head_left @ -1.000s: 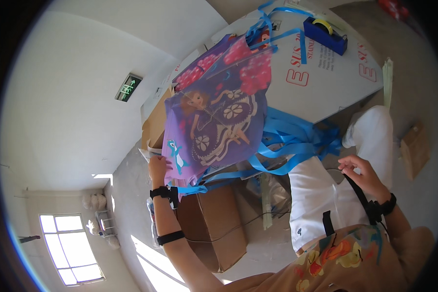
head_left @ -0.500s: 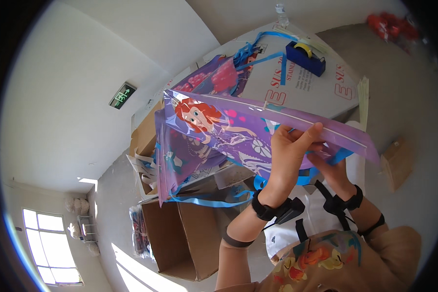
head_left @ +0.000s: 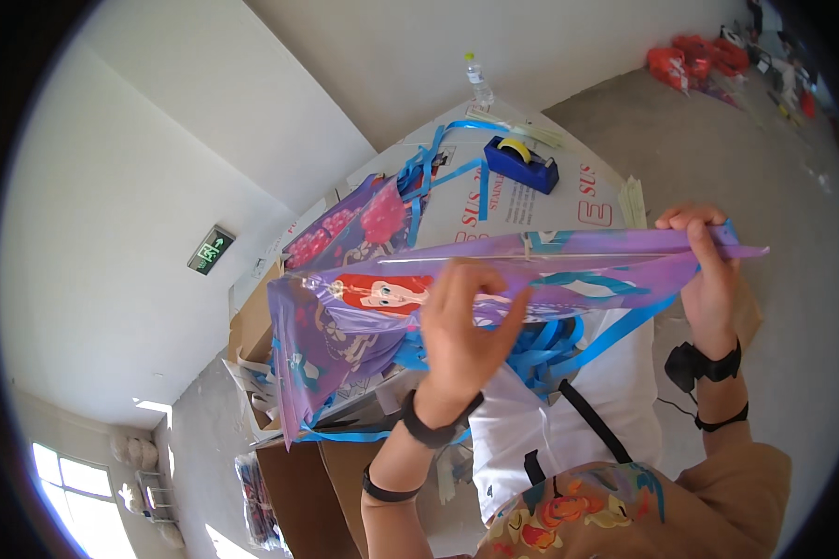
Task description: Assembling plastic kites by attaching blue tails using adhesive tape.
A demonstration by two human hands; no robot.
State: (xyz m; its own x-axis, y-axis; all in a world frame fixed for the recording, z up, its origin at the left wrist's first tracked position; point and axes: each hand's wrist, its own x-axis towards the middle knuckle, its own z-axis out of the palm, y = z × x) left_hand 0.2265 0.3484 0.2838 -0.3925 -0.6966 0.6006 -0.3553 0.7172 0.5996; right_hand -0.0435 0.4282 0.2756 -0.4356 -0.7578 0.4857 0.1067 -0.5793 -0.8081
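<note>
A purple plastic kite with a red-haired cartoon figure stretches across in front of me, a thin pale rod running along its upper edge. Its right end is pinched between the thumb and fingers of my right hand. Before the middle of the kite is my left hand, its fingers bent and its thumb apart, with nothing visible between them. Whether its fingertips touch the film I cannot tell. Blue ribbons hang in a bunch below the kite, over my lap. Part of the printed figure is behind my left hand.
On the printed white table board lie another purple printed sheet, a blue tape dispenser and pale thin strips. A bottle stands at its far edge. A cardboard box is at lower left, red bags on the floor.
My right hand has moved right to the kite's end and grips it there. My left hand has let go and shifted left across the kite. The kite lies more level; the view has turned.
</note>
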